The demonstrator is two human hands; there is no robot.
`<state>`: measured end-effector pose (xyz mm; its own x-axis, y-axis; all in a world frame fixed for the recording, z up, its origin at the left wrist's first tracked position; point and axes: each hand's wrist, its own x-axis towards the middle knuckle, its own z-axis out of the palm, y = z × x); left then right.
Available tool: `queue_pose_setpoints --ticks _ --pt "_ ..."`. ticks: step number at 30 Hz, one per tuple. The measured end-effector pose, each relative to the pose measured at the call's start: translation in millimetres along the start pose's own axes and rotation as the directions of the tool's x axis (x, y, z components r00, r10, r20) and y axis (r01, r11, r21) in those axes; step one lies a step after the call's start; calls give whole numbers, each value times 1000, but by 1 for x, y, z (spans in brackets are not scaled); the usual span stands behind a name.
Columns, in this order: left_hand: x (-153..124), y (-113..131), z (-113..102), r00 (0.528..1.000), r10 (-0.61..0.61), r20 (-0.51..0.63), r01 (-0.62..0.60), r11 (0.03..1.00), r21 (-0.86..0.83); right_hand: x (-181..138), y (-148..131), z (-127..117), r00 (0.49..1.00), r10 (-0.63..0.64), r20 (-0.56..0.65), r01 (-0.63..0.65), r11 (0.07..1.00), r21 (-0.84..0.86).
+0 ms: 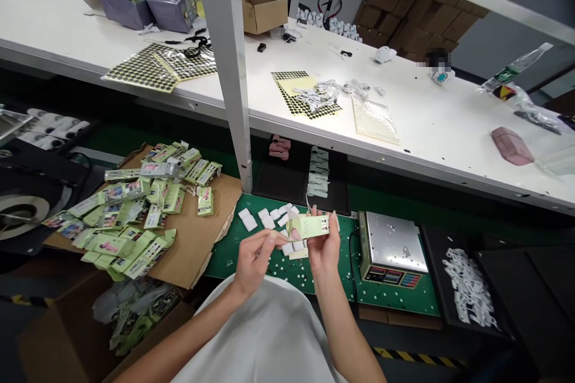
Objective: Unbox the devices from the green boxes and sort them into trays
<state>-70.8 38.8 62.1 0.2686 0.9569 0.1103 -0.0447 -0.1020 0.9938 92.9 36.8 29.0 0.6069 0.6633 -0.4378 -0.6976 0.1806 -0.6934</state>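
Above green matting (229, 257), the right hand (324, 249) grips a pale-green card (312, 227).

The right hand (323, 248) grips a pale green printed card pack (311, 227) at centre frame; the left hand (256, 260) pinches its left edge. Beneath: green work mat (345, 251), white pads (248, 219) on it, digital scale (393, 250) just right. Green retail packs (126, 227) heaped on a cardboard sheet (204, 233), left. White pieces (469, 287) in black bin (435, 263), lower right.
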Motion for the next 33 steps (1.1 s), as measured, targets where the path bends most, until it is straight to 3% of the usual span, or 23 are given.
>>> queue_pose_setpoints --ticks 3,6,8,10,12,16,18,22,24,26,28,31,33 --pt "4 -4 4 995 -88 -55 87 996 -29 -2 -10 16 995 -95 -38 95 995 -4" --pt "11 -12 6 958 -279 -69 257 940 -224 -9 -18 31 972 -234 -5 233 971 -60" --pt "17 -18 3 895 -446 -25 400 825 -399 -18 -23 38 945 -307 117 320 939 -126" --pt "25 -21 -1 822 -563 87 529 697 -483 -30 -27 44 881 -370 295 433 881 -190" --pt "33 -21 -6 779 -600 182 603 637 -480 -43 -31 48 751 -450 484 605 763 -230" --pt "41 -20 -8 771 -571 283 606 519 -603 -61 -32 55 368 -518 772 912 364 -190" --pt "41 -24 -6 748 -550 370 621 386 -682 -65 -31 59 280 -488 827 952 255 -172" --pt "34 -43 -4 676 -546 494 651 130 -748 -68 -28 63 284 -434 855 953 223 -203" --pt "31 -50 -5 654 -569 500 638 59 -768 -68 -28 62 307 -427 851 947 229 -226" --pt "29 -53 -7 622 -617 483 629 26 -777 -69 -29 60 351 -413 840 931 252 -265" --pt "26 -54 -10 555 -690 463 648 9 -762 -68 -30 59 385 -397 833 917 268 -295" --pt "20 -52 -16 499 -757 422 680 39 -732 -62 -32 57 441 -382 812 889 309 -337" --pt "15 -51 -21 494 -757 428 717 77 -693 -52 -32 55 538 -359 763 827 401 -395"
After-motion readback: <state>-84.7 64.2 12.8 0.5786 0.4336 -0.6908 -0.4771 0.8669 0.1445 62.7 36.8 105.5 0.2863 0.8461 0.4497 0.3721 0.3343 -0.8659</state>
